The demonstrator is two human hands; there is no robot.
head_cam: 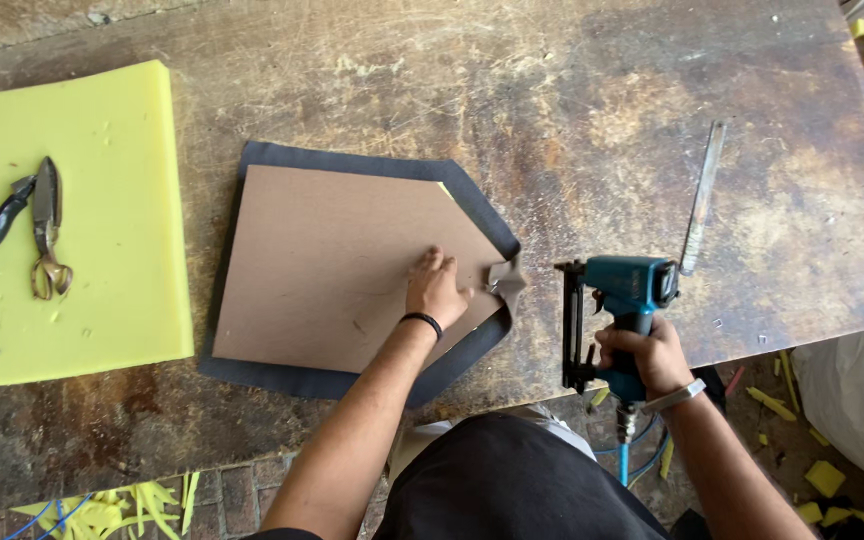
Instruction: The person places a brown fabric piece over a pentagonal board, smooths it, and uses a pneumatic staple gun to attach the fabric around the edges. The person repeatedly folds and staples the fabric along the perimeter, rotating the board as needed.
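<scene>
A worn, scratched wooden workbench [572, 110] fills the view, with brick floor and yellow foam scraps [112, 510] showing below its near edge; near the middle of the bench lies a five-sided brown board [342, 265], resting on a slightly larger piece of dark fabric [252, 365] whose border shows all round it; the left hand [436, 288] presses flat on the board's right-hand part, fingers spread a little, the thumb pinning a folded flap of the fabric [505, 278] over the board's right corner; just to the right of the board, off its edge, the right hand [642, 358] is clamped round the grip of a teal pneumatic staple gun [617, 310], held upright with a blue hose [624, 465] hanging from its base; further right of the board a thin metal strip [702, 197] lies on the bench; well to the left of the board sits a yellow-green foam slab [102, 200] with a pair of shears [32, 225] lying on it.
</scene>
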